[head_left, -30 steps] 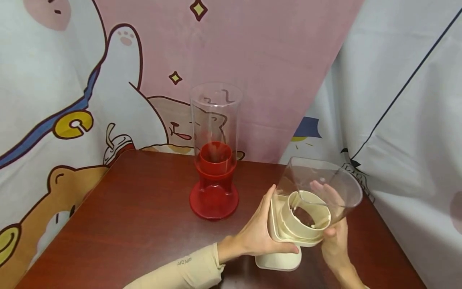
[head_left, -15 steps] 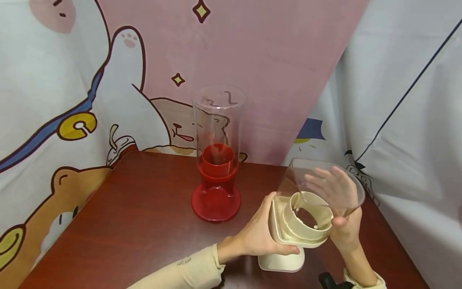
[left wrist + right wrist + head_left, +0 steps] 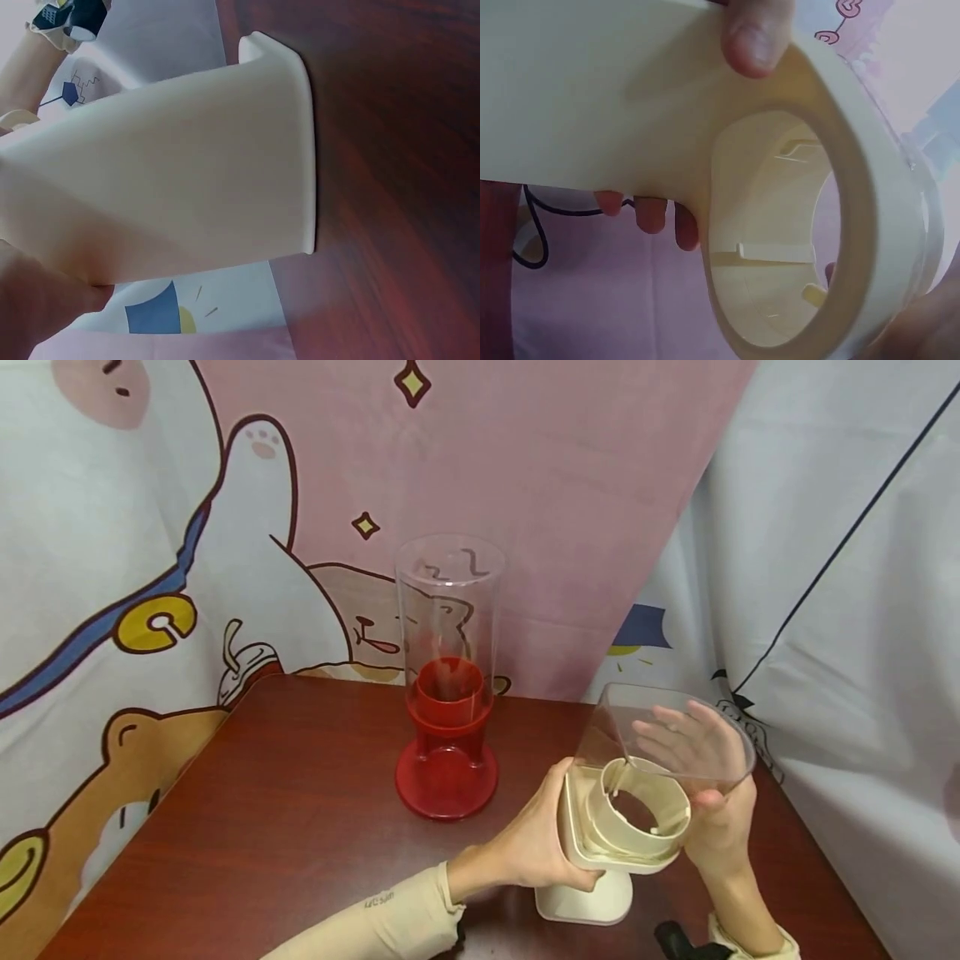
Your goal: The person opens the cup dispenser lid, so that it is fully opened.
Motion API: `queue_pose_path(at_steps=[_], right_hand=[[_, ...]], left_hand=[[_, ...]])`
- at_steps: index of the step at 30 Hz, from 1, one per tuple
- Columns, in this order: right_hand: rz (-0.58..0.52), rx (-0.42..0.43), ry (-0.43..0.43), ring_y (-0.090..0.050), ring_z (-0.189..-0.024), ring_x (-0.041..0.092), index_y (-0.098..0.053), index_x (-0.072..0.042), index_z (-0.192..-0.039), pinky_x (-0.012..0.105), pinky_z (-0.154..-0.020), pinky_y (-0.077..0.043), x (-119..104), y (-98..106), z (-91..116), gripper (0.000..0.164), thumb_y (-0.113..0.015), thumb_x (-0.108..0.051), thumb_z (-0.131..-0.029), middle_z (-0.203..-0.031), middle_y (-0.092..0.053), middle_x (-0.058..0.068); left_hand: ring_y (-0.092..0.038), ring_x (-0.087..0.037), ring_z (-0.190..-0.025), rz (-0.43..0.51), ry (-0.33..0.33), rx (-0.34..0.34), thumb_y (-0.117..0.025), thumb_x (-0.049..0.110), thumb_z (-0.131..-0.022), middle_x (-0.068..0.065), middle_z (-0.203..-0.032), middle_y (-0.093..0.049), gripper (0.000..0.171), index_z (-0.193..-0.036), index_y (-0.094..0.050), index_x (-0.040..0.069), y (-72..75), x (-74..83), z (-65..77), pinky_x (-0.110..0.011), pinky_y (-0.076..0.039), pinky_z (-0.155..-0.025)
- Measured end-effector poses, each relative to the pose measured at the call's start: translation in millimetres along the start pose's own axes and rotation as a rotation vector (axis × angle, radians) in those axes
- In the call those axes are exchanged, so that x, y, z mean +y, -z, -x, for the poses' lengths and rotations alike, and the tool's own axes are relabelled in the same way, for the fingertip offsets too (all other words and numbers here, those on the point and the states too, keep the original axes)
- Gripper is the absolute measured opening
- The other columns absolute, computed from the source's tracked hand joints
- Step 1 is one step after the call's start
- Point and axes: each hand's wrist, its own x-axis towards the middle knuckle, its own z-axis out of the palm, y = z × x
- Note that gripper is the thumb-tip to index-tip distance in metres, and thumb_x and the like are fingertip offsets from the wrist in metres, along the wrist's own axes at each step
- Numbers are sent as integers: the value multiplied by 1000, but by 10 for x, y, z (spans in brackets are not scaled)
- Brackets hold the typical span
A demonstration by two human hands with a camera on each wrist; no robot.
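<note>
The left hand is gripping the cream base of a dispenser, with the thumb running up its near-left edge and the fingers wrapping around the side that is facing away from the head camera; those fingers are showing only in the right wrist view, as 3 fingertips below the base and 1 thumb tip at its upper edge. The right hand is holding the clear hopper from the far right side, and its straightened fingers are appearing only through the transparent wall, so the exact contact points are hard to make out. The hopper is sitting tilted on the cream ring at the top of the base. The base is leaning with its foot resting on the dark red table near the front right corner; whether the foot is lying flat cannot be told. In the left wrist view the base is filling most of the frame and the hand is blurring into the lower left corner. A red dispenser with a clear tube is standing upright, well apart, toward the table's back edge. A black object at the right wrist is cut off by the frame edge.
</note>
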Motion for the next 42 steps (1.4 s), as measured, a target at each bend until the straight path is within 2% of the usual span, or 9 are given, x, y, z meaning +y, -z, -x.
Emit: queue_pose_path(at_steps=[5,13,22,25,28,30,33,36,42], right_hand=[[-26,15,133,-57,-122,49,-28,21,-141,49,-108,-46,43,18,73,85,-79,-7,-79,-135,-51,40],[358,-15,176,-63,-119,36,-36,19,-137,35,-102,-50,-18,-213,-24,93,-89,-24,-75,-131,-58,31],[-99,-4,77,-56,-124,49,-29,17,-142,49,-109,-44,-116,61,-243,79,-74,-17,-85,-138,-49,38],[-244,159,44,-54,-121,55,-40,12,-132,57,-105,-45,-293,228,-362,54,-48,-34,-105,-137,-47,41],[-260,399,44,-56,-114,59,-43,9,-128,63,-94,-50,-473,389,-490,70,-11,-50,-108,-133,-49,42],[-126,550,68,-61,-107,55,-40,7,-131,59,-87,-54,-526,487,-550,74,-2,-51,-106,-128,-53,39],[174,656,102,-67,-103,45,-42,4,-130,46,-82,-59,-467,733,-541,50,-45,-40,-106,-126,-56,33],[487,692,139,-69,-101,33,-42,1,-134,31,-82,-58,-308,1036,-410,65,-77,-28,-87,-127,-55,27],[819,750,-53,-53,-116,21,-34,-10,-145,19,-95,-44,-35,1518,-16,70,-73,-14,-88,-130,-48,9]], left_hand=[[-50,-11,-127,27,-21,1,-95,18,-53,-4,-144,-45,128,-152,-14,13,-19,-23,6,-28,-39,-112],[-47,-14,-128,78,-8,-8,-93,14,-54,-7,-142,-40,123,-149,-16,11,17,-32,2,-28,-38,-113],[-50,-10,-125,87,6,-24,-93,16,-56,-4,-144,-46,126,-152,-11,14,19,-31,27,-27,-39,-112],[-51,-10,-122,100,-14,-25,-93,15,-56,-3,-142,-46,125,-152,-13,14,3,-31,16,-26,-40,-110],[-51,-9,-121,98,-24,-24,-93,15,-56,-3,-141,-46,125,-152,-13,14,2,-30,7,-25,-40,-109],[-51,-9,-121,92,-25,-21,-93,15,-57,-3,-141,-46,125,-152,-12,14,9,-28,5,-25,-40,-109],[-51,-8,-121,94,-21,-20,-93,15,-57,-3,-141,-46,124,-152,-12,14,20,-22,-5,-25,-41,-109],[-51,-8,-121,113,-5,-27,-92,14,-58,-3,-141,-46,124,-152,-12,15,25,-16,-11,-24,-40,-109],[-50,-6,-122,136,23,-47,-92,14,-58,0,-142,-45,125,-152,-11,19,16,-17,9,-24,-38,-111]])
